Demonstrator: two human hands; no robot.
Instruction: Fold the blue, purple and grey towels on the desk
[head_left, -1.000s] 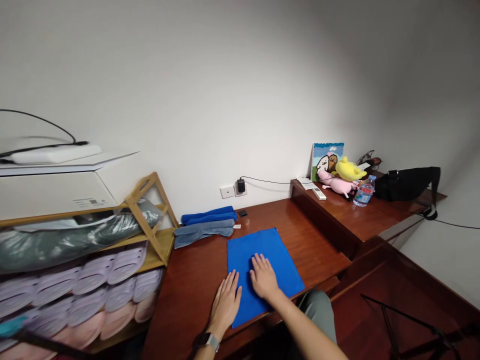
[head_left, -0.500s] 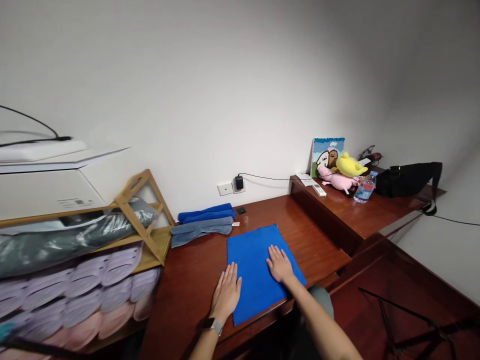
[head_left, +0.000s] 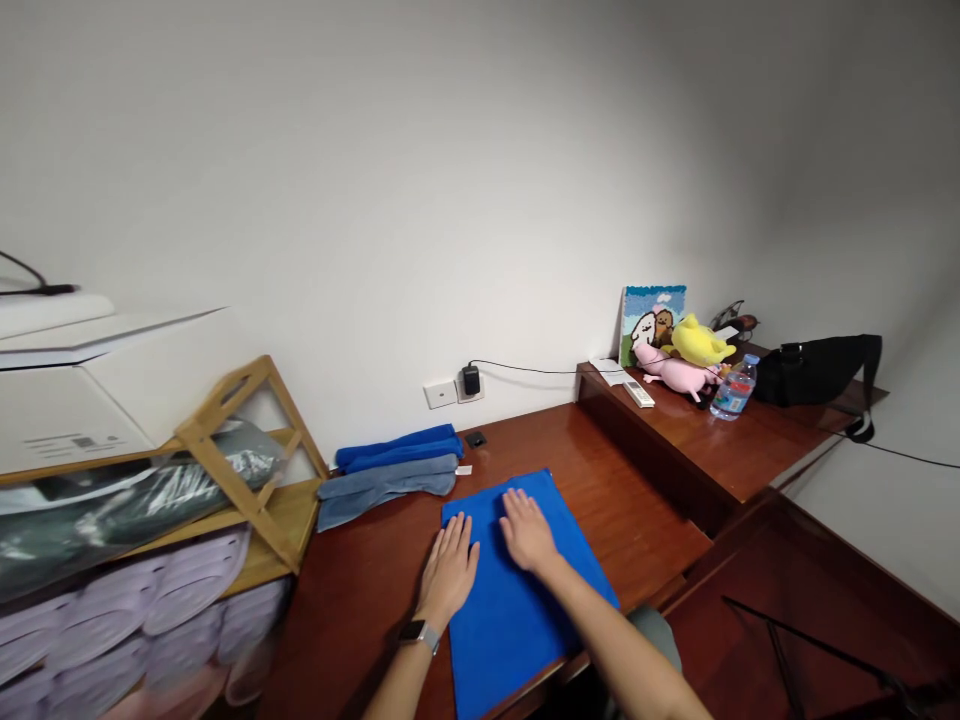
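Note:
A blue cloth lies spread flat on the reddish-brown desk, its near end reaching the desk's front edge. My left hand rests with straight fingers on the cloth's left edge; a watch is on that wrist. Flat on the cloth's upper middle, my right hand has its fingers stretched out. Neither hand grips anything. Beyond them, toward the wall, lie a folded blue cloth and a folded grey-blue cloth, side by side.
On the raised shelf at right stand a water bottle, plush toys, a remote and a black bag. A wooden rack with lilac slippers borders the desk's left. A charger sits in the wall socket.
My right hand has slid left and toward the far edge of the cloth, nearer my left hand. My left hand stays at the left edge. The view has shifted slightly.

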